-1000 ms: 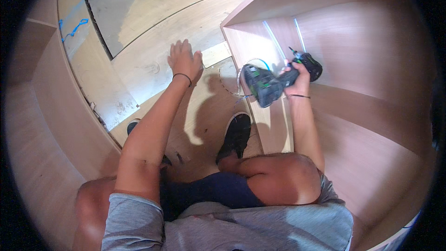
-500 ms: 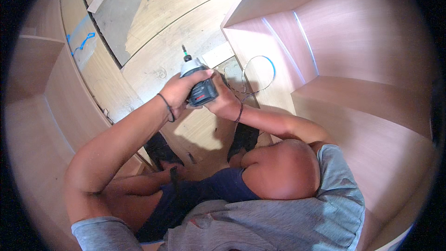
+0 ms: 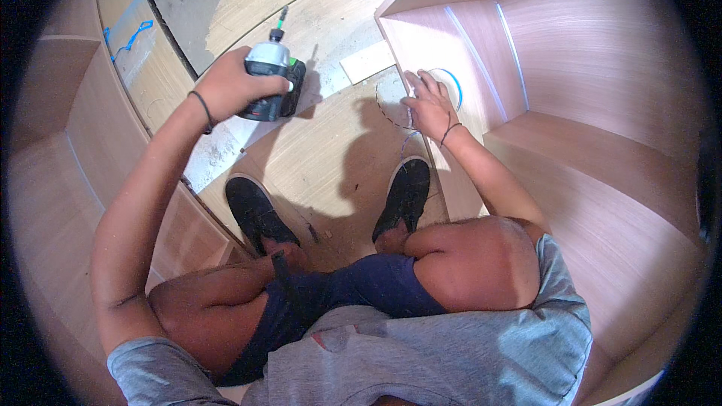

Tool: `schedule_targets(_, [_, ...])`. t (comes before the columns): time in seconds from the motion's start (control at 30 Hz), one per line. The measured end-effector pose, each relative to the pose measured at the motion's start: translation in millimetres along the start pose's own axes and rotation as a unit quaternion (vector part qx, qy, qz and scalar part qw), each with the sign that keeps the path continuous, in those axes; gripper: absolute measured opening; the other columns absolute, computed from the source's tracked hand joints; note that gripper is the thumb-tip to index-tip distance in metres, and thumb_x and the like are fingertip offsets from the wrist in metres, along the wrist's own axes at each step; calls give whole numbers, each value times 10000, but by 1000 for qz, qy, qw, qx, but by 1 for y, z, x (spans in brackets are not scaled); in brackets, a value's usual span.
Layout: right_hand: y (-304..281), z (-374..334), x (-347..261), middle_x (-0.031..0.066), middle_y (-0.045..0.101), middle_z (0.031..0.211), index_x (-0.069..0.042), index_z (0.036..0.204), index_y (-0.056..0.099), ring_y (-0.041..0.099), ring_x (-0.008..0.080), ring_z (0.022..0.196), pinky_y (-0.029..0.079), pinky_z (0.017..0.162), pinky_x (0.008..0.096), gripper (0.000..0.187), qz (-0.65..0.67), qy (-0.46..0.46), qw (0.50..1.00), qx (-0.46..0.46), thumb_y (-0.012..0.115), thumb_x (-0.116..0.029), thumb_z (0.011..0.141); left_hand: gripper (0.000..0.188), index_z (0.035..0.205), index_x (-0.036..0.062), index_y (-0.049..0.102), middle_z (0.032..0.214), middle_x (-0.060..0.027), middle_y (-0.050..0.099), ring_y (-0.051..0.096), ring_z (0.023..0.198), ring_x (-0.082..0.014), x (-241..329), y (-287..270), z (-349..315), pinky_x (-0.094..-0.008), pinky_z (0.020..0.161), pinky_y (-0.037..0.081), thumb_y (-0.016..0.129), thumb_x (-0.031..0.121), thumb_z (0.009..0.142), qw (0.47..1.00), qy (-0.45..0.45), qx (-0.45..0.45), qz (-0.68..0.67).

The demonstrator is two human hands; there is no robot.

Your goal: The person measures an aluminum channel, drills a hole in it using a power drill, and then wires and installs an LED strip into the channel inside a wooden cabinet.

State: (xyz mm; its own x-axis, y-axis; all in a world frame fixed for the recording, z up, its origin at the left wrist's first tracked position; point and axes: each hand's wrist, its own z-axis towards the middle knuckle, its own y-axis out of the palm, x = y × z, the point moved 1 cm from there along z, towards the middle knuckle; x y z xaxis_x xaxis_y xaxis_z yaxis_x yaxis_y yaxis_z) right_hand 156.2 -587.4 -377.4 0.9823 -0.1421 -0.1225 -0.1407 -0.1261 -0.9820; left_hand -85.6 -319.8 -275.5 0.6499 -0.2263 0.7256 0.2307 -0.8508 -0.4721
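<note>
My left hand (image 3: 227, 84) is closed round a cordless driver (image 3: 266, 60) with a black and silver body. A slim bit with a green band (image 3: 280, 21) points away from me. The driver hangs above the wooden floor. At the right, my right hand (image 3: 432, 109) reaches over a looped thin strip (image 3: 458, 89), partly blue and partly speckled, beside an upright wooden panel. Its fingers are apart and bent at the loop. Whether they touch the strip, I cannot tell.
A pale board piece (image 3: 368, 62) lies between the hands. Wooden cabinet panels rise left (image 3: 113, 143) and right (image 3: 594, 45). Blue cord (image 3: 134, 39) lies at the far left, near a dark floor gap (image 3: 162, 26). My shoes (image 3: 259, 210) stand on the floor.
Both hands were on the driver earlier. The left hand has carried it left and farther away. My right hand has let go and moved right to the looped strip.
</note>
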Motion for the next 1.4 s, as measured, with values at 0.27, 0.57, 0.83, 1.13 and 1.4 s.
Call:
schedule_targets(0.27, [-40, 22, 29, 115, 636, 844, -23, 904, 635, 619, 226, 745, 476, 679, 289, 215, 341, 143, 925, 93, 640, -181, 759, 673, 1033, -48, 558, 890, -162, 615, 606, 802, -213, 20, -30, -3, -282, 721, 475, 717, 432, 588, 993, -58, -95, 47])
schedule_targets(0.57, [-135, 45, 0, 37, 590, 773, -29, 989, 583, 516, 57, 621, 390, 494, 190, 195, 523, 190, 823, 116, 544, -174, 863, 627, 1195, -2, 445, 1158, -216, 510, 496, 1090, -315, 86, 3, -10, -373, 918, 387, 669, 351, 727, 966, 199, 131, 105])
schedule_targets(0.83, [-176, 37, 37, 14, 528, 773, -43, 1044, 498, 504, 98, 678, 417, 566, 250, 216, 849, 88, 475, 216, 490, -195, 890, 462, 1145, 37, 487, 940, -156, 603, 588, 893, -275, 73, 165, 2, -357, 794, 457, 606, 326, 805, 964, 216, -125, -92])
schedule_targets(1.13, [-174, -29, 129, 181, 360, 1303, 28, 1280, 289, 362, 260, 1211, 412, 901, 406, 434, 610, 395, 373, 577, 405, -150, 902, 195, 940, 41, 554, 709, -3, 553, 521, 564, -67, 52, 117, 27, -206, 520, 414, 524, 224, 880, 891, 1, -261, -370])
schedule_targets(1.4, [-144, 6, 44, 93, 560, 1146, -37, 1087, 578, 470, 215, 1124, 338, 965, 345, 311, 417, 159, 830, 334, 570, -56, 777, 208, 954, 24, 565, 728, -1, 551, 501, 588, -71, 84, 100, 37, -201, 564, 417, 517, 214, 884, 912, 70, -208, -348])
